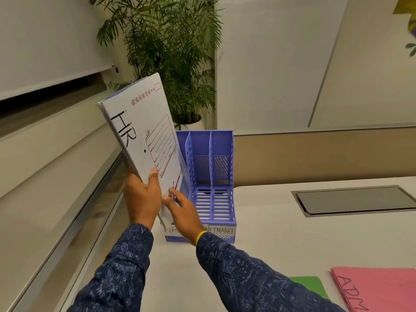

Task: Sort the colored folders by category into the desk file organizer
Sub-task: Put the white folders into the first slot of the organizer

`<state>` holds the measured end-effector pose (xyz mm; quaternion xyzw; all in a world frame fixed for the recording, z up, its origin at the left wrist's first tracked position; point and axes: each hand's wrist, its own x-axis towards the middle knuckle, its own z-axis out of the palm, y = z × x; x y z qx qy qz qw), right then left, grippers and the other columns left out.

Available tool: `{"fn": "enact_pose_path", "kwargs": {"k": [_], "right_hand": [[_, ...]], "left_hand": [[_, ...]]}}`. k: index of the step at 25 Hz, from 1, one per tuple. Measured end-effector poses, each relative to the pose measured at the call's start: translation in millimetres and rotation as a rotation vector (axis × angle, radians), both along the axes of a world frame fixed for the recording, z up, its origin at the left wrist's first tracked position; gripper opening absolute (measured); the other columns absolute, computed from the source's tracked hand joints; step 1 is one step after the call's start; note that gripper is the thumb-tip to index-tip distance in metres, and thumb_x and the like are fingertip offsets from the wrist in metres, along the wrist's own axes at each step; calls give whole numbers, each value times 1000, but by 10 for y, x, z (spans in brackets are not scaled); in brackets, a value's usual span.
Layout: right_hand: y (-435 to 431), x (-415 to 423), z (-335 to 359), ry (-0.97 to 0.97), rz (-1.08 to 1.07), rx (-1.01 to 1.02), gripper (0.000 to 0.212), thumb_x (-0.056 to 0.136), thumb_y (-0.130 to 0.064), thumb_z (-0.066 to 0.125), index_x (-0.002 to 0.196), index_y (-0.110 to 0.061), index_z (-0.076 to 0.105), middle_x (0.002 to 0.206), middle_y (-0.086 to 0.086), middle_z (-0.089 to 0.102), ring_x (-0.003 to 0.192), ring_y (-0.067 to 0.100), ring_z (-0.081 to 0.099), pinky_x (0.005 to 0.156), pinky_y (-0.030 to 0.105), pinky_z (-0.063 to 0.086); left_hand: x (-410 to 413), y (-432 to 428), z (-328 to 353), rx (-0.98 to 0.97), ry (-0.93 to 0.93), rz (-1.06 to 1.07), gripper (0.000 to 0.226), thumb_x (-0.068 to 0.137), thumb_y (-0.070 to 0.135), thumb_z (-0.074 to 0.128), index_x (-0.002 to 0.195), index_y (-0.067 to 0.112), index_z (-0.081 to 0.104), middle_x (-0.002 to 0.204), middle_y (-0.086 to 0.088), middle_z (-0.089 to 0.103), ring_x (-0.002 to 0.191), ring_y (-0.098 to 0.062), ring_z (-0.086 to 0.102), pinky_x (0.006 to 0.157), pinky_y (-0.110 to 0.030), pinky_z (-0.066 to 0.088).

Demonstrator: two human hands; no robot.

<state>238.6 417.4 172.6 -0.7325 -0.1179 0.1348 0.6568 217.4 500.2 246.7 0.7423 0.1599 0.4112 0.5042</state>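
I hold a pale blue folder (141, 134) marked "HR" tilted upright, its lower end over the left slot of the purple desk file organizer (221, 176). My left hand (141, 197) grips the folder's lower left edge, thumb on its front. At the folder's bottom corner my right hand (182, 210) touches it with thumb and fingertips. The organizer's middle and right slots hold nothing; its front labels read "HR" and "MAINTENANCE", partly hidden by my right wrist. A pink folder (380, 287) marked "ADM" and a green folder (311, 285) lie at the desk's near right.
The white desk (270, 255) has a dark cable hatch (355, 199) at the right. A beige partition (315, 154) runs behind the organizer. A potted palm (166, 55) stands behind it. A window ledge (45, 176) runs along the left.
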Motion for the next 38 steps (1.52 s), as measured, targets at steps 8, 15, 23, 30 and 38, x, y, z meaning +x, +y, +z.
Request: {"fn": "enact_pose_path", "kwargs": {"k": [8, 15, 23, 30, 38], "right_hand": [[-202, 142, -602, -182, 12, -464, 72, 88, -49, 62, 148, -21, 32, 153, 0, 36, 141, 20, 31, 119, 39, 19], [-175, 293, -779, -306, 122, -711, 80, 91, -48, 58, 153, -17, 17, 161, 5, 21, 147, 24, 21, 118, 44, 13], [-184, 271, -908, -372, 70, -811, 77, 86, -53, 61, 148, -20, 28, 150, 3, 39, 133, 27, 39, 113, 46, 23], [-276, 266, -978, -421, 35, -782, 79, 80, -52, 65, 145, -21, 31, 142, 0, 47, 127, 25, 44, 111, 45, 24], [-253, 298, -938, -445, -95, -833, 70, 92, -67, 21, 141, -20, 41, 120, 6, 65, 112, 29, 56, 103, 46, 32]], "left_hand": [[629, 32, -158, 21, 12, -47, 33, 93, 22, 60, 118, 1, 56, 117, -19, 65, 105, -31, 65, 87, -45, 56], [716, 87, -545, -51, 43, -28, 39, 92, 28, 63, 117, -1, 59, 116, -17, 66, 105, -28, 65, 89, -43, 56], [702, 148, -655, -105, 17, -8, 36, 92, 22, 63, 117, -3, 58, 116, -18, 66, 104, -25, 65, 86, -34, 54], [668, -33, -679, -183, -74, 21, 34, 95, 19, 59, 123, -1, 54, 111, 2, 58, 103, -13, 60, 76, -3, 46], [672, -140, -692, -231, -126, 49, 36, 96, 18, 58, 126, 0, 51, 116, -3, 59, 106, -13, 59, 78, -4, 48]]}}
